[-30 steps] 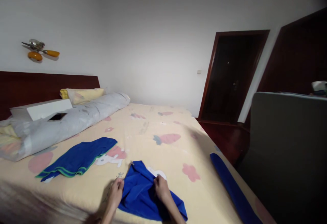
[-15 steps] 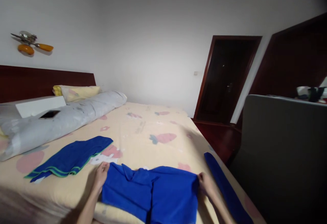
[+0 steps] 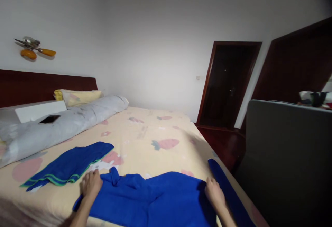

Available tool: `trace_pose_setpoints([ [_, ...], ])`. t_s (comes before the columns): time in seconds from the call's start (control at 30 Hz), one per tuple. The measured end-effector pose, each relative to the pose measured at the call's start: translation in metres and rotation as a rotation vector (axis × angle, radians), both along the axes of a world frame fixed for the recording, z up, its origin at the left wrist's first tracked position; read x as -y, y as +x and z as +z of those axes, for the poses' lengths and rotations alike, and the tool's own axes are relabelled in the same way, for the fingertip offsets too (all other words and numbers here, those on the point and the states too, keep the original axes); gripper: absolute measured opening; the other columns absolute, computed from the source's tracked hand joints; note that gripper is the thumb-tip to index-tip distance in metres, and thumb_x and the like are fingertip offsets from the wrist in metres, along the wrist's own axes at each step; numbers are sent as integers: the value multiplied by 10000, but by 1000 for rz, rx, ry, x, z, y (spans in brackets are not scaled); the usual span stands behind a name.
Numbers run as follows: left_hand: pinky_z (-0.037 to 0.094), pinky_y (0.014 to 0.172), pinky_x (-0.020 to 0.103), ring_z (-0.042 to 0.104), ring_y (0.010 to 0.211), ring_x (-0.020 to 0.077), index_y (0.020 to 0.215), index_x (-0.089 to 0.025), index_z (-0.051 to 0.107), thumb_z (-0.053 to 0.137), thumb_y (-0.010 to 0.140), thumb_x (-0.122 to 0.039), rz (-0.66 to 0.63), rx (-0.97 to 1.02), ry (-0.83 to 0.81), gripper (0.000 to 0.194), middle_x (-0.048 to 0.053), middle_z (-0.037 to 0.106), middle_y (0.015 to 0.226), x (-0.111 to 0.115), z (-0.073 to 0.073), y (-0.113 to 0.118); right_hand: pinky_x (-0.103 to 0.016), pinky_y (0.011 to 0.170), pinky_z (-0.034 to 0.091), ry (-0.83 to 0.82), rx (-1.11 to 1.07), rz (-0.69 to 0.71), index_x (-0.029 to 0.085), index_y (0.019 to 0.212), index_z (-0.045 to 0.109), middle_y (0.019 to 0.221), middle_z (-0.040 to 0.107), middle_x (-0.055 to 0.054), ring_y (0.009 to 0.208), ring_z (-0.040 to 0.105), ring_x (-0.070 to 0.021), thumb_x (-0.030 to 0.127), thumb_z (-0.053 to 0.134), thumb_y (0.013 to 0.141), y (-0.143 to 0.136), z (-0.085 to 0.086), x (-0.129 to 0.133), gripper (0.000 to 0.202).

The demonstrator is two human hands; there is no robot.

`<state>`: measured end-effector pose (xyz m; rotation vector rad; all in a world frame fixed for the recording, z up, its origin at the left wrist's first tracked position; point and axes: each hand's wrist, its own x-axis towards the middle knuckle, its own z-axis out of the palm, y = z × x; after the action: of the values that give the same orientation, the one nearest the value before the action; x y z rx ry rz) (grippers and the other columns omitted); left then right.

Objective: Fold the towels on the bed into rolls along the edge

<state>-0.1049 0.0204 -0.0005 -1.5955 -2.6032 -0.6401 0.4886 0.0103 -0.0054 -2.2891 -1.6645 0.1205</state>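
A blue cloth garment (image 3: 155, 199) lies spread over the near edge of the bed, with creases at its middle and a small raised fold near its upper left. My left hand (image 3: 91, 184) is closed on its left end. At the right end, my right hand (image 3: 214, 190) has its fingers closed on the cloth's edge. Left of the garment, a second blue cloth (image 3: 70, 163) with green trim rests on the bed. A long, narrow folded blue cloth (image 3: 229, 192) lies beyond my right hand, along the bed's right edge.
The bed (image 3: 145, 133) has a strawberry-patterned sheet. A grey roll (image 3: 85, 114) bearing a phone (image 3: 49, 119) and a white box (image 3: 41, 111) lie towards the headboard (image 3: 46, 84). A dark grey panel (image 3: 282, 158) stands right of the bed.
Both hands have moved outwards, the left one further. The garment now reaches wider and lies flatter, with its left part extending past my left hand. The view has tilted slightly up.
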Motion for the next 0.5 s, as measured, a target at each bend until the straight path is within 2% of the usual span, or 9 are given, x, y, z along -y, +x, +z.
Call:
trace_pose_setpoints([
  [0.1, 354, 1081, 400, 487, 1309, 254, 1236, -208, 611, 489, 754, -97, -353, -33, -68, 510, 110, 575, 1373, -7, -6, 29, -365, 1001, 378, 26, -16, 138, 143, 1240, 575, 1302, 604, -172, 1242, 534, -261, 114, 304, 878, -19, -1, -20, 453],
  [0.17, 295, 1127, 420, 421, 1368, 235, 1268, -248, 591, 498, 722, -90, -491, 20, -180, 576, 70, 522, 1444, -14, -8, 45, -369, 997, 367, 13, -52, 219, 196, 1262, 566, 1285, 628, -121, 1231, 537, -235, 164, 282, 902, -31, -3, -34, 460],
  [0.23, 261, 1137, 455, 378, 1397, 237, 1275, -260, 584, 490, 707, -85, -515, 45, -224, 602, 60, 495, 1471, -19, -10, 53, -371, 970, 365, -6, -87, 290, 242, 1202, 604, 1223, 659, -81, 1201, 543, -230, 178, 343, 863, -40, -4, -45, 432],
  [0.3, 273, 1119, 450, 394, 1383, 234, 1249, -256, 598, 465, 726, -95, -513, 36, -189, 563, 66, 521, 1446, -21, -11, 52, -355, 935, 363, -32, -125, 345, 250, 1085, 651, 1128, 685, -55, 1148, 557, -232, 156, 455, 750, -43, -4, -51, 400],
  [0.4, 321, 1063, 450, 483, 1287, 244, 1111, -264, 650, 431, 747, -128, -498, 16, -128, 447, 58, 613, 1319, -20, -9, 40, -320, 829, 384, -107, -210, 390, 218, 862, 670, 870, 691, -14, 922, 608, -217, 127, 549, 567, -40, 0, -56, 331],
  [0.5, 340, 1027, 458, 524, 1203, 253, 997, -284, 675, 452, 659, -107, -501, 9, -158, 443, 26, 656, 1203, -17, -5, 21, -286, 709, 390, -181, -341, 412, 200, 699, 619, 674, 617, 26, 724, 574, -177, 129, 581, 484, -30, 7, -57, 229],
])
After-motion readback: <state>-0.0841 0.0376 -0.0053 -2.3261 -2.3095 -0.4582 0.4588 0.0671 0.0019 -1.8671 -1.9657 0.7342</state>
